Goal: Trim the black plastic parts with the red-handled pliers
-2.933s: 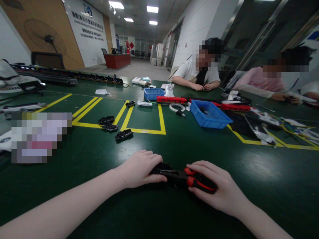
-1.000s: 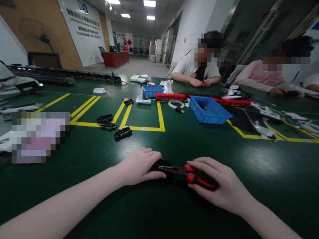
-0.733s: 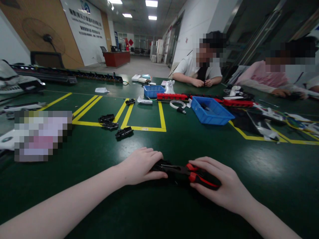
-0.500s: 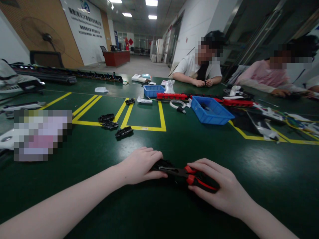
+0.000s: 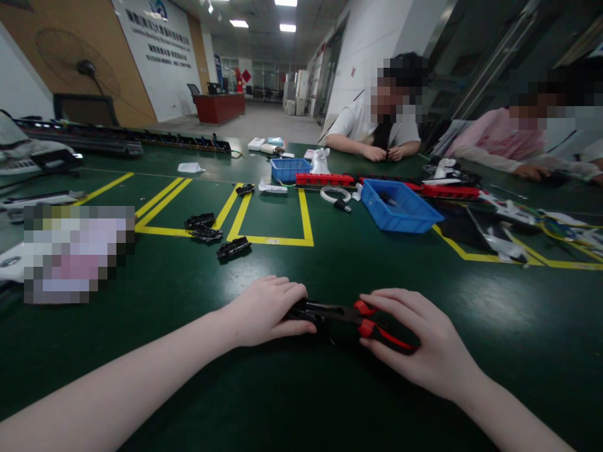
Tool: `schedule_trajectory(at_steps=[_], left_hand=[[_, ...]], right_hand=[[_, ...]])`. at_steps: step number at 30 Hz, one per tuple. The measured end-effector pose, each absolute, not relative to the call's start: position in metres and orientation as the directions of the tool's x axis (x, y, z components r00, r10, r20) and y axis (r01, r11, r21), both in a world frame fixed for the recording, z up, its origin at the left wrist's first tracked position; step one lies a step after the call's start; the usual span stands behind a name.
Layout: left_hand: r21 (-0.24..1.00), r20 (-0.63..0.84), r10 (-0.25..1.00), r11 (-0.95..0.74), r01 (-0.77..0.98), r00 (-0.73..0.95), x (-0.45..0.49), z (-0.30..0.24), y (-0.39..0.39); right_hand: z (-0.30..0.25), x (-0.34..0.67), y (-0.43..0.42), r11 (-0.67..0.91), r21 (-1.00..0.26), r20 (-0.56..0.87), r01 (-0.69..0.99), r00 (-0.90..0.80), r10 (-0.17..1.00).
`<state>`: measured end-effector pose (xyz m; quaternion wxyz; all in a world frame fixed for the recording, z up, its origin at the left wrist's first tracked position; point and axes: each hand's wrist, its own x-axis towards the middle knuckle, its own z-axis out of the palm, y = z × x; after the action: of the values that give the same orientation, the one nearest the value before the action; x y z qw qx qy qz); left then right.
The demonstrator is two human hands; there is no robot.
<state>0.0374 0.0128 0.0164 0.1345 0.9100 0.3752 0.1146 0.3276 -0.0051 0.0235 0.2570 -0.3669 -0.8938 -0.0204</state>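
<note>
Near the front of the green table, my left hand [image 5: 273,311] is closed around a black plastic part [image 5: 308,312], most of which lies hidden under the fingers. My right hand [image 5: 419,339] grips long-nose pliers [image 5: 366,319] by their red and black handles. The jaws point left and reach the black part beside my left thumb; whether they pinch it I cannot tell. Similar black plastic parts lie farther off to the left, one [image 5: 234,248] nearest and others [image 5: 203,227] behind it.
Yellow tape marks the table [image 5: 358,263]. Beyond the hands stand a blue bin [image 5: 400,210] and a smaller blue bin [image 5: 289,168]. Red strips [image 5: 325,179] and a white coiled cable [image 5: 335,196] lie between them. Two people sit at the far right; a pixelated object [image 5: 80,257] lies left.
My right hand and the pliers have shifted slightly to the right and up, and the jaws reach less far over the black part. My left hand stays nearly in place.
</note>
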Motion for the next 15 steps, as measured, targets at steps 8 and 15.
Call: schedule_trajectory(at_steps=[8,15], left_hand=[[0.346,0.122,0.706,-0.689,0.637,0.697,0.0365,0.0156,0.0136],[0.344,0.122,0.706,-0.689,0.638,0.697,0.0364,0.0152,0.0137]], right_hand=[[0.0227,0.3250,-0.0049,0.750,-0.139,0.456,0.647,-0.630,0.629],[0.0219,0.3256,-0.0043,0.735,-0.139,0.427,0.664,-0.629,0.649]])
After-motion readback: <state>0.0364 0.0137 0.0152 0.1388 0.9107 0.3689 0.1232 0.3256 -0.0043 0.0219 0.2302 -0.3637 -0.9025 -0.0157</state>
